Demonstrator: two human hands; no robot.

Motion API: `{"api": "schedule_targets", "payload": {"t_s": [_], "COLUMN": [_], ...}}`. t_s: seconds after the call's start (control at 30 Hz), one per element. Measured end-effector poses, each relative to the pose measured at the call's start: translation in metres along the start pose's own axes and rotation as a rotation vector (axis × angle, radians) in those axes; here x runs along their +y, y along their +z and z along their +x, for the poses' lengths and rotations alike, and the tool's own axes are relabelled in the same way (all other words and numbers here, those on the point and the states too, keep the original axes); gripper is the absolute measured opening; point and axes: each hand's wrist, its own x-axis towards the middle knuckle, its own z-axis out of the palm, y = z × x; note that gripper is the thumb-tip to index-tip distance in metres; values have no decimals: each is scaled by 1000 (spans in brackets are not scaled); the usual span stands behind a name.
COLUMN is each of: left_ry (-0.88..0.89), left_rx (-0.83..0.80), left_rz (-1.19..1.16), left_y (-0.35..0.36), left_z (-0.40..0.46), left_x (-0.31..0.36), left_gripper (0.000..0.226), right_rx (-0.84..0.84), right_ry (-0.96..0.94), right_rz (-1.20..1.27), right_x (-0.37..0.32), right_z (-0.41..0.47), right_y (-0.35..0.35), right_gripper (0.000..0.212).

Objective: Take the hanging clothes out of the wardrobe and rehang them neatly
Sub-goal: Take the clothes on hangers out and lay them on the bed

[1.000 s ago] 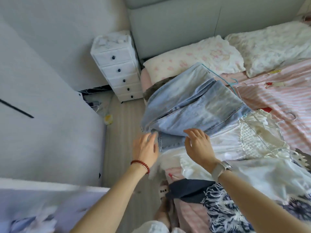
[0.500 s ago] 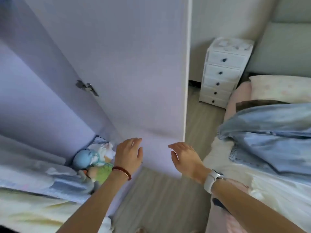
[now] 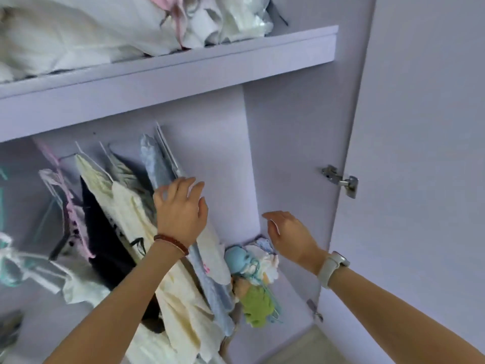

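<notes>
Since half a second ago my view has swung off the door panel and bed and up into the open wardrobe [image 3: 288, 153], and both hands have risen with it. My left hand [image 3: 181, 208] is spread wide, fingers straight, over the top of the blue garment [image 3: 157, 166], the last one at the right end of the row. Whether the fingertips are touching the cloth or just above it I cannot tell. I judge it is placed there to take that garment first, since it has free space beside it. My right hand [image 3: 288, 232] hangs relaxed and holds nothing, off to the right of the left one in the gap beside the wardrobe's side wall. To the left of the left hand hang the cream garment [image 3: 126, 206] and a dark one [image 3: 102, 232]. Below the right hand sits a heap of soft toys [image 3: 249, 271]. Above both hands the shelf [image 3: 183, 72], loaded with bedding [image 3: 78, 30], hides the rail and hooks, so lifting a hanger off will be done blind.
</notes>
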Motion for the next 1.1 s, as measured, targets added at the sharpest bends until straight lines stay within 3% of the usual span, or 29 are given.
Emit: {"api": "schedule_targets", "payload": {"t_s": [0.07,0.23,0.3,0.53,0.77,1.1], "left_ry": [-78,-346,-380,-348,-348,-376], "left_rx": [-15,-399,-458,-410,-405,-304], "left_rz": [50,141,163,108,84,51], "left_y": [-2,17,27,42,49,52], "left_z": [8,5,1,-5,-6,1], "left_x": [-32,-85,-96,-104,-108,-94], "left_gripper": [32,49,52,52,50,49], "right_rx": [3,-75,-125,-288,-214,158], "right_ry": [-46,-99,-93,78,20,12], "right_rz": [52,198,225,279,93,117], "right_x": [-29,-90,-108,-125,-116,-117], "right_z": [32,94,113,164,185,183], "right_y": [12,44,57,85,86,51], "right_gripper": [32,29,30,40,30,19]}}
